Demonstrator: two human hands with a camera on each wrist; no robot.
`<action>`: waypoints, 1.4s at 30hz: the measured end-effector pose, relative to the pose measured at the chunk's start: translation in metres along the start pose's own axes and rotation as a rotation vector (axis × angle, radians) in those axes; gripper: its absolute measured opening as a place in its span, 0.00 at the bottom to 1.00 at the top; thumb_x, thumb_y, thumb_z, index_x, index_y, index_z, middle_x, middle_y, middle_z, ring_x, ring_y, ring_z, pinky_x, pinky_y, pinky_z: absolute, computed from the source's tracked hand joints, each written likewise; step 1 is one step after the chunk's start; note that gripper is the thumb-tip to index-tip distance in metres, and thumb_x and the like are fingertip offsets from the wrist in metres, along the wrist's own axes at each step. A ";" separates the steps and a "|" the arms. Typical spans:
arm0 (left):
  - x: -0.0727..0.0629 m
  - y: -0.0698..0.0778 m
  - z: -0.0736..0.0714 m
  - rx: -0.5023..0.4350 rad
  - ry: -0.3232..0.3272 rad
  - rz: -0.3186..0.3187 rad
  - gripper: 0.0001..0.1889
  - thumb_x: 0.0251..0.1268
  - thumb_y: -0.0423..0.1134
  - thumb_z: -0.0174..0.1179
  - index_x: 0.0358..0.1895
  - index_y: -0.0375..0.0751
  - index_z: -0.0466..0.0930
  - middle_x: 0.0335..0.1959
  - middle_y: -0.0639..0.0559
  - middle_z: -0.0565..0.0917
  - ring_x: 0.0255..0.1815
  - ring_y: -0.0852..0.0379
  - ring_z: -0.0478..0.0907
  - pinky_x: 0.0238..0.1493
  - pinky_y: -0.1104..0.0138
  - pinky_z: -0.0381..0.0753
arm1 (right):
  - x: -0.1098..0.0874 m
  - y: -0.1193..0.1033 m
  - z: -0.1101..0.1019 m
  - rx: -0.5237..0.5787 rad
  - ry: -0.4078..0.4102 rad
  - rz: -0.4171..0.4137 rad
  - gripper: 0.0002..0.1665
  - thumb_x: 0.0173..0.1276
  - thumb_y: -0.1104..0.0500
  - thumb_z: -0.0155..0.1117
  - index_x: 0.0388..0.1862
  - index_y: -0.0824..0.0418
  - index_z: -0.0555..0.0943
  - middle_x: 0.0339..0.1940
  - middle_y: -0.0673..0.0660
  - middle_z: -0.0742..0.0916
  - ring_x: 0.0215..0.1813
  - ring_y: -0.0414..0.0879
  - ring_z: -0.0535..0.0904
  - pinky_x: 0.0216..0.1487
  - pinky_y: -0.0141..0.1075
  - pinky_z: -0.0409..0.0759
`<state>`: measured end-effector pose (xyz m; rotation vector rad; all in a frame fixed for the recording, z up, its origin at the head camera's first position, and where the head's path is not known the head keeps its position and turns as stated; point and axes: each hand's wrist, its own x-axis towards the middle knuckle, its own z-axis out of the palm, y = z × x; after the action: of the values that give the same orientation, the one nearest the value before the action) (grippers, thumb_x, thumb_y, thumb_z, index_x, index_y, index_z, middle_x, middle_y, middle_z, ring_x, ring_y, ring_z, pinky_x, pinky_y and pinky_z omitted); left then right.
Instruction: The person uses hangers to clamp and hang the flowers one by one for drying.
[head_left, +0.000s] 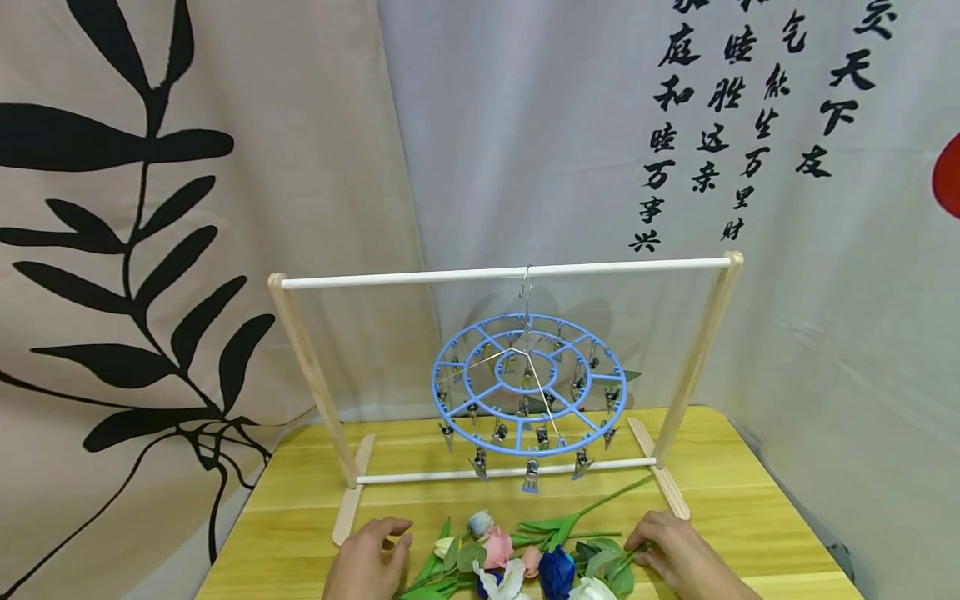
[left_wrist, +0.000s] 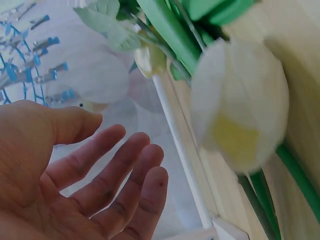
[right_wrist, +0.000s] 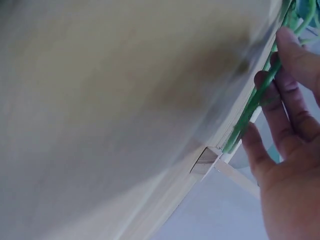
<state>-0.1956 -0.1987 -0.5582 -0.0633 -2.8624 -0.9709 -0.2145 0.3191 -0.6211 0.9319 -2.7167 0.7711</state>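
Several artificial flowers lie in a pile at the table's front: a pink rose, a blue rose, a white lily-like flower and green leaves. Left of the pile is my left hand, its fingers loosely bent and holding nothing. Its wrist view has a white tulip beside the relaxed fingers. At the pile's right end, my right hand pinches a green flower stem between thumb and fingers. Which bloom that stem belongs to, I cannot tell.
Behind the flowers stands a wooden rack with a white top bar. From it hangs a round blue drying hanger with several clips. The rack's feet rest on the yellow wooden table. A printed curtain hangs behind.
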 end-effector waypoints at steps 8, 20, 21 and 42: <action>-0.007 0.013 0.007 0.004 -0.040 0.020 0.06 0.81 0.43 0.76 0.54 0.51 0.97 0.45 0.59 0.95 0.38 0.61 0.90 0.36 0.62 0.92 | 0.004 -0.002 -0.001 0.091 0.018 -0.047 0.12 0.78 0.59 0.83 0.46 0.41 0.89 0.43 0.41 0.90 0.47 0.26 0.84 0.41 0.30 0.90; -0.012 0.031 0.005 0.005 0.019 0.101 0.06 0.80 0.42 0.77 0.53 0.53 0.97 0.47 0.59 0.96 0.39 0.65 0.90 0.37 0.66 0.91 | 0.007 -0.009 -0.006 0.083 0.139 -0.103 0.18 0.75 0.64 0.82 0.48 0.41 0.87 0.44 0.38 0.91 0.46 0.28 0.87 0.41 0.28 0.89; -0.013 0.032 0.005 0.006 0.030 0.108 0.06 0.80 0.42 0.77 0.53 0.54 0.97 0.47 0.59 0.96 0.39 0.66 0.90 0.37 0.67 0.90 | 0.007 -0.011 -0.007 0.084 0.143 -0.103 0.18 0.75 0.64 0.82 0.49 0.41 0.87 0.44 0.38 0.91 0.46 0.28 0.87 0.41 0.28 0.89; -0.023 0.094 0.025 -0.023 0.404 0.763 0.26 0.50 0.37 0.94 0.54 0.57 0.97 0.47 0.66 0.93 0.45 0.66 0.89 0.46 0.72 0.91 | 0.049 -0.082 -0.031 -0.074 0.409 -0.323 0.05 0.80 0.57 0.79 0.50 0.49 0.91 0.46 0.40 0.90 0.45 0.33 0.88 0.51 0.19 0.85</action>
<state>-0.1675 -0.1093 -0.5237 -0.7903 -2.1568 -0.7332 -0.2030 0.2549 -0.5450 1.0300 -2.1624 0.7001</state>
